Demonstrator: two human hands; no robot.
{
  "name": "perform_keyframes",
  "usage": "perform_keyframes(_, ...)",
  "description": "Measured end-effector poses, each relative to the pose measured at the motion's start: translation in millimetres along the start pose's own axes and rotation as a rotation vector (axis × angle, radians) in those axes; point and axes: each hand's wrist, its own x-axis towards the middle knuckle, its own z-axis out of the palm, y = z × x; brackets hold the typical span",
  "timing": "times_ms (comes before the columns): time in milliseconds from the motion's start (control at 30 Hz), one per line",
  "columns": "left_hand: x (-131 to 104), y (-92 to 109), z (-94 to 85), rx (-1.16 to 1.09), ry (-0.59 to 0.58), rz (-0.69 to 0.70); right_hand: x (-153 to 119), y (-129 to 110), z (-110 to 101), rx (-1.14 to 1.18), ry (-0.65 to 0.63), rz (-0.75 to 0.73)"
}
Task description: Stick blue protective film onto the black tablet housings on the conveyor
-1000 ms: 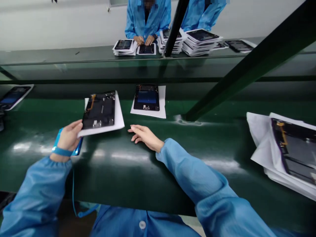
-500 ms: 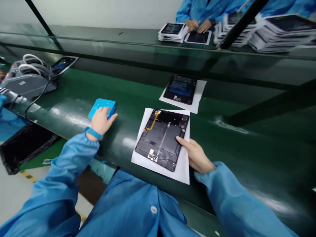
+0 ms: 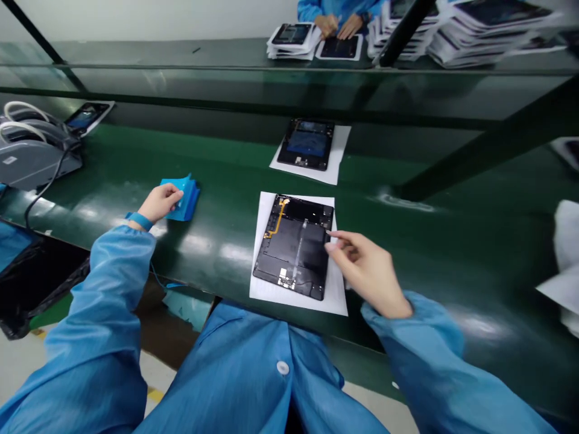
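My left hand [image 3: 161, 202] is closed in a pinch on the edge of a thin blue sheet [image 3: 177, 185], one side of which lifts off a small blue stack [image 3: 192, 200]. In front of me an opened tablet [image 3: 289, 253] lies on a white paper sheet [image 3: 340, 301]. Its black inside faces up, with a yellow-orange flex cable [image 3: 277, 222] near the left edge. By the tablet's right edge hovers my right hand [image 3: 368, 271], thumb and forefinger apart with nothing held. Whether its fingertips touch the edge I cannot tell.
Beyond it, a second opened tablet [image 3: 307, 144] rests on white paper. A grey machine [image 3: 34, 154] with a cable stands at left. Dark slanted posts [image 3: 493, 135] cross the right side. Behind the barrier, a co-worker's hands [image 3: 339, 26] work among stacked tablets [image 3: 470, 36].
My left hand went from spread over the blue stack to pinching a sheet and raising its edge. My right hand let go of the tablet's edge. The view shifted slightly.
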Motion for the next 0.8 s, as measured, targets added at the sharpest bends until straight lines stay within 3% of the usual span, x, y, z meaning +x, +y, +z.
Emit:
perform_keyframes(133,-34.8,30.6,24.1,-0.056,0.013,0.171,-9.0,-52.4,39.0,0.285,-0.250,-0.075)
perform_keyframes(233,-68.4,58.4,51.3,-0.202,-0.126,0.314,-0.9,-79.1,72.6,0.467,-0.337,-0.063)
perform_keyframes(367,-94.4,82.5,81.4,-0.395,-0.357,0.362,10.2,-94.4,103.6,0.702,-0.410,0.038)
perform_keyframes(500,-93.5,82.6,93.8,-0.492,-0.479,0.361,11.4,-95.7,117.1,0.926,-0.454,0.085)
perform_keyframes(800,-83.4,59.8,97.1,-0.558,-0.450,0.320,14.4,-82.0,133.7,1.042,-0.425,0.241)
